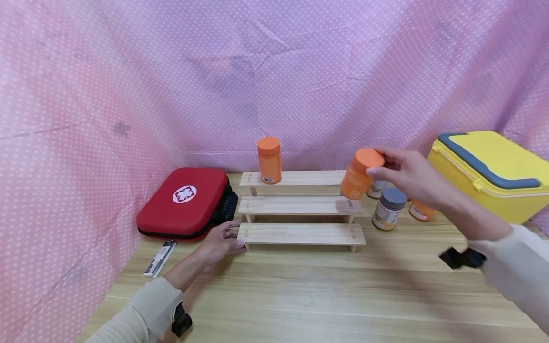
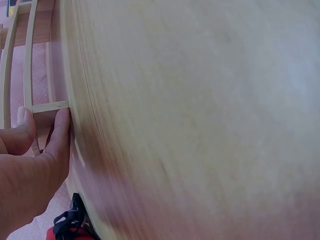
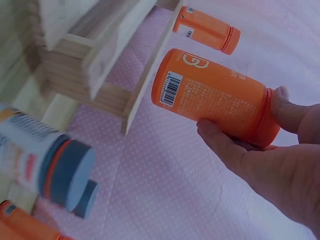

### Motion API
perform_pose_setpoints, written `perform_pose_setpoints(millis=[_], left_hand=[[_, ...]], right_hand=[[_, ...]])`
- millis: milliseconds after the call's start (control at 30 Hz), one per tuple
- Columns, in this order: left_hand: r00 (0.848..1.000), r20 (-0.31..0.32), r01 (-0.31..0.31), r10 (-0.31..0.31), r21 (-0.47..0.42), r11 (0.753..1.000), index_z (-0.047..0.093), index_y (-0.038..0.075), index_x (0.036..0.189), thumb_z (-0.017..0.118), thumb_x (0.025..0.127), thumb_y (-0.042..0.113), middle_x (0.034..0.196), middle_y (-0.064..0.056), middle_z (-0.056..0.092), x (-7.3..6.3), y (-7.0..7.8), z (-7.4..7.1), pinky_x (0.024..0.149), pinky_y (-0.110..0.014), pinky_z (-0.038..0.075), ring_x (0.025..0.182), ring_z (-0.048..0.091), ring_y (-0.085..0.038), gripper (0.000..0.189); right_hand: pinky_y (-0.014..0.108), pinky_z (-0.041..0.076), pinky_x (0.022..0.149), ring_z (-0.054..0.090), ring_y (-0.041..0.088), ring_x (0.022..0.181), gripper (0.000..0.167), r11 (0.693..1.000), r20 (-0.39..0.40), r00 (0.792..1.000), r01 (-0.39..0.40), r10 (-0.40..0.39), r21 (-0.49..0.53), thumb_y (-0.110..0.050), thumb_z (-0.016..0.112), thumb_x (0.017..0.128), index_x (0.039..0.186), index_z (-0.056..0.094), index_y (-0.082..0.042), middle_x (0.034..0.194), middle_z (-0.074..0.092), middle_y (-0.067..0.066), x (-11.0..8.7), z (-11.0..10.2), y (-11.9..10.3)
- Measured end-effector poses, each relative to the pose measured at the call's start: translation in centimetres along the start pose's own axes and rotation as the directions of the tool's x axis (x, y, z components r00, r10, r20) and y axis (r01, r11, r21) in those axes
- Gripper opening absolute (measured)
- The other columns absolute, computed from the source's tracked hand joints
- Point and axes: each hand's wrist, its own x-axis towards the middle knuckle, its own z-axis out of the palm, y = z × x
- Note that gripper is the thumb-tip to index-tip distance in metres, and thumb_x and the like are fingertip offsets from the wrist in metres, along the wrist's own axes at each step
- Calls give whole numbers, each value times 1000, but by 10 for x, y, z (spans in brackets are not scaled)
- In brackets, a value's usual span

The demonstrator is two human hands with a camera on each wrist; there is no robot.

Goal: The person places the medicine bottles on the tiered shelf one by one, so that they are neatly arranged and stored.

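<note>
Standing atop three-tier wooden rack (image 1: 300, 206): orange screw-cap bottle (image 1: 269, 162). Tilted second bottle (image 1: 358, 177) is gripped by right hand (image 1: 405, 170); rack's left end is pinched by left hand (image 1: 218, 245).

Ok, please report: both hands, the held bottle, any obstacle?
Right fingers grip orange bottle, tilted. Left fingers hold wooden rack's left end. Second bottle stands on top tier's left; no obstacle between bottles.

With left hand (image 2: 31, 175), gripping end of pale wooden tiered rack (image 2: 28, 60) on tan wood-grain worktop (image 2: 190, 110), near red-and-black object (image 2: 71, 222).
</note>
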Motion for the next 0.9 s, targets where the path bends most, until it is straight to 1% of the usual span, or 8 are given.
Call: perform_pose_setpoints(millis=[133,200,233,300,367,500,733,900], left_hand=[[1000,3,-4,4,3,1000,35,-8,137,54,88,-17,114,-25,56,-1,0,-1,87,-45,56,93,62,-22,54],[1000,3,-5,5,5,1000,35,-8,137,55,88,-17,114,-26,56,-1,0,-1,86,-45,56,93,62,-22,54],[1000,3,-7,7,8,1000,35,-8,137,55,88,-17,114,-26,56,-1,0,-1,86,-45,56,93,62,-23,54],[1000,4,-5,5,13,1000,35,-8,137,55,88,-16,115,-27,56,0,0,-1,86,-45,56,94,62,-23,54],[1000,4,-5,5,13,1000,36,-8,137,56,88,-16,114,-26,56,0,0,0,86,-46,56,93,62,-23,53],[1000,7,0,0,10,1000,36,-7,137,55,88,-17,113,-25,57,0,0,1,85,-45,56,91,62,-22,54],[1000,-6,4,-4,5,1000,36,-7,137,55,87,-18,114,-26,57,1,2,1,85,-45,56,92,62,-22,54],[1000,-17,21,-21,13,1000,37,-6,136,56,87,-17,113,-25,57,0,2,1,85,-45,56,91,62,-23,54]], right_hand=[[30,49,95,56,23,114,54,998,64,997,-36,33,53,-35,59,95,141,46,-9,128,58,14,37,6,-13],[41,48,99,55,26,116,53,997,88,996,-32,26,72,-35,59,96,140,47,-8,129,58,14,53,10,-17],[44,47,100,55,27,116,53,996,101,995,-31,23,79,-35,59,96,140,47,-8,129,58,15,60,13,-19],[45,47,100,56,27,115,50,994,121,993,-23,10,107,-31,60,96,138,49,-7,127,59,15,73,17,-20],[43,50,97,58,27,112,45,992,137,991,-14,-3,125,-27,61,95,134,52,-6,124,60,15,83,23,-19],[41,54,93,60,29,109,42,988,175,984,-12,-16,156,-20,62,95,132,52,-2,121,61,18,95,33,-17],[38,56,89,59,30,110,39,986,198,980,-10,-23,163,-16,59,97,131,52,1,120,60,20,103,39,-15],[39,55,91,57,31,111,40,985,221,975,-25,-14,173,-16,59,97,132,50,1,121,58,20,104,40,-14]])
